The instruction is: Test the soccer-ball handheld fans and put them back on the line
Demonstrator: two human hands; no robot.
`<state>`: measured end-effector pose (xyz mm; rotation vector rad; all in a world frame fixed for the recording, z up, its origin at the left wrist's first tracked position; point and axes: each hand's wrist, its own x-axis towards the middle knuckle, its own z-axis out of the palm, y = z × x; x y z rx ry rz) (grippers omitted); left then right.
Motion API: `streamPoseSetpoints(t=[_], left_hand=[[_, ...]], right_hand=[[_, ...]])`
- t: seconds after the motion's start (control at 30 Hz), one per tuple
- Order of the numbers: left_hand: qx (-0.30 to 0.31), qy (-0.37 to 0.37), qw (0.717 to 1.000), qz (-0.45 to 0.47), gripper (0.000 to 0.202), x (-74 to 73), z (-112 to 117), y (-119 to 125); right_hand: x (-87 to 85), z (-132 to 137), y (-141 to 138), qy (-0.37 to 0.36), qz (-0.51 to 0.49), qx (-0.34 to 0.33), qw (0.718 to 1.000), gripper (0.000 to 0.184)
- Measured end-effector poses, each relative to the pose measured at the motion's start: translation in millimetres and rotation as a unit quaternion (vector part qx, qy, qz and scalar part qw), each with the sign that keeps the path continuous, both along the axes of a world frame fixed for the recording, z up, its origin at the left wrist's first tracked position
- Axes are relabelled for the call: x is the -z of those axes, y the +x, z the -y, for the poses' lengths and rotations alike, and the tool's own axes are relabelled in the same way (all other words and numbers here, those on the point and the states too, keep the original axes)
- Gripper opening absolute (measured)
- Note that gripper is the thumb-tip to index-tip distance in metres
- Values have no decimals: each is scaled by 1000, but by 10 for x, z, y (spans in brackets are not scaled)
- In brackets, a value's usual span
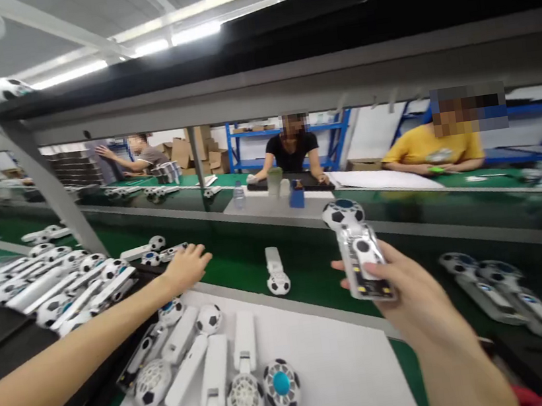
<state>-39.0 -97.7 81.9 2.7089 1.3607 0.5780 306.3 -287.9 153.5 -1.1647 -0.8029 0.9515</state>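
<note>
My right hand (pixel 402 292) grips a white hand-held fan with a football-patterned head (pixel 356 245), held upright above the green belt, its open back facing me. My left hand (pixel 187 267) reaches forward over the belt's near edge, fingers together and extended, close to small football-patterned fans (pixel 157 248) lying there; it holds nothing I can see. Several more white fans (pixel 212 364) lie on the white sheet (pixel 344 380) in front of me.
A single fan (pixel 276 272) lies on the green belt (pixel 238 260). A pile of fans (pixel 62 284) sits at left, others (pixel 502 292) at right. Three people sit across the line at a table with a cup (pixel 275 181) and bottle (pixel 239 195). A metal frame post (pixel 42 173) slants at left.
</note>
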Motion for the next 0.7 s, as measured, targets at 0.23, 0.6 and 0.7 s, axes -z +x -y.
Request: streamPoseSetpoints(t=[0.23, 0.6, 0.7], left_hand=[[232, -26, 960, -153, 41, 438, -654, 1847], [160, -88, 983, 33, 41, 289, -491, 1738], [67, -145, 971, 179, 45, 220, -143, 1545]], right_hand=[[7, 98, -1, 55, -92, -61, 992, 47], [74, 86, -39, 42, -125, -106, 986, 37], [101, 60, -110, 53, -128, -120, 983, 37]])
